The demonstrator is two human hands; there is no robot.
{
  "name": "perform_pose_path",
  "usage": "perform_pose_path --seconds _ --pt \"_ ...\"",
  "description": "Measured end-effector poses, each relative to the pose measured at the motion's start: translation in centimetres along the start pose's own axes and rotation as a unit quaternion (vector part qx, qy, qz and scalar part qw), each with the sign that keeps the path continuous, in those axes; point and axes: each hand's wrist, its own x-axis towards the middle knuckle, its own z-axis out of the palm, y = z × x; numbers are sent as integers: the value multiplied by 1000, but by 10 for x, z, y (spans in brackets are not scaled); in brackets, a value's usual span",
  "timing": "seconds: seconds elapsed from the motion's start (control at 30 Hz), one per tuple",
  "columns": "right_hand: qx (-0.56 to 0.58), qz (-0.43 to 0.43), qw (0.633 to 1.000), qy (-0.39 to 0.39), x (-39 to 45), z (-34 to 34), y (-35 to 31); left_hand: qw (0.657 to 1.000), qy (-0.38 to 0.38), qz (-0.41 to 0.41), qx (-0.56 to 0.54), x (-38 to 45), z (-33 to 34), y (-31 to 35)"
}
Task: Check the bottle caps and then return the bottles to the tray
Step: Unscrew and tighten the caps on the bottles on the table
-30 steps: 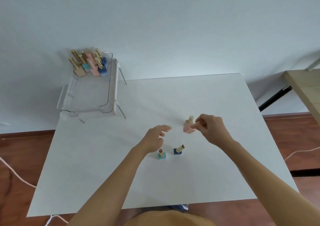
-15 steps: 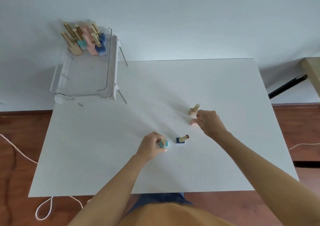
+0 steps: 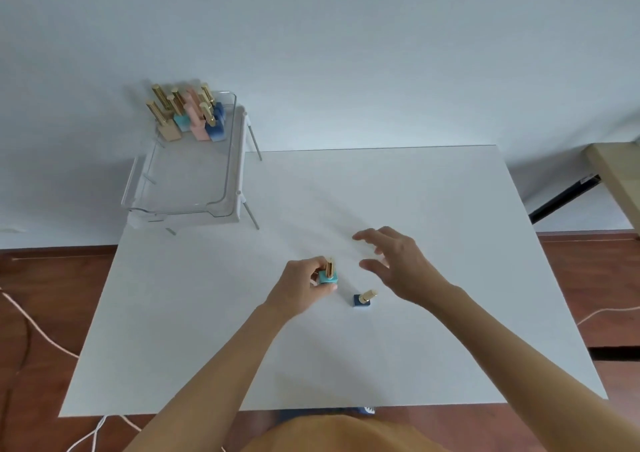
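Observation:
My left hand (image 3: 301,287) grips a small teal bottle (image 3: 328,275) with a gold cap, held upright just above the white table (image 3: 214,330). To its right my right hand (image 3: 394,266) hovers with fingers spread and nothing in it. A dark blue bottle (image 3: 363,300) with a gold cap stands on the table below and between my hands. The pink bottles seen earlier are hidden behind my right hand. The clear tray (image 3: 194,181) sits at the table's far left corner, with several gold-capped bottles (image 3: 188,116) grouped at its far end.
The tray rests on a white wire-legged stand (image 3: 242,188). A wooden table edge (image 3: 620,178) shows at the far right. Cables (image 3: 38,334) lie on the wooden floor to the left.
My left hand closed on the teal bottle and lifted it. My right hand let go of the pink bottle, opened and moved left toward the teal one.

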Motion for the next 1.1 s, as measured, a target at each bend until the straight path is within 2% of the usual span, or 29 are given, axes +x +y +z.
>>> perform_pose_path --seconds 0.07,0.1,0.27,0.63,0.73,0.97,1.03,1.1 --pt "-7 -42 998 -50 1 -8 -19 999 15 30 33 5 -11 16" --pt "-11 -49 997 -50 2 -12 -26 998 21 44 47 7 -17 23" --pt "12 -75 996 49 5 -35 -42 993 34 97 62 11 -35 49" --pt "-31 -103 989 99 3 -53 -42 991 25 111 63 18 -52 72" --pt "-18 -69 991 114 4 -55 -44 991 30 117 60 19 -55 75" --pt "-119 93 984 94 7 -53 -50 991 22 117 66 21 -53 85" --pt "-65 68 993 70 1 -59 -49 991 21 116 60 22 -52 86" --pt "-32 6 999 25 -5 -65 -48 992 21 114 56 23 -51 87"
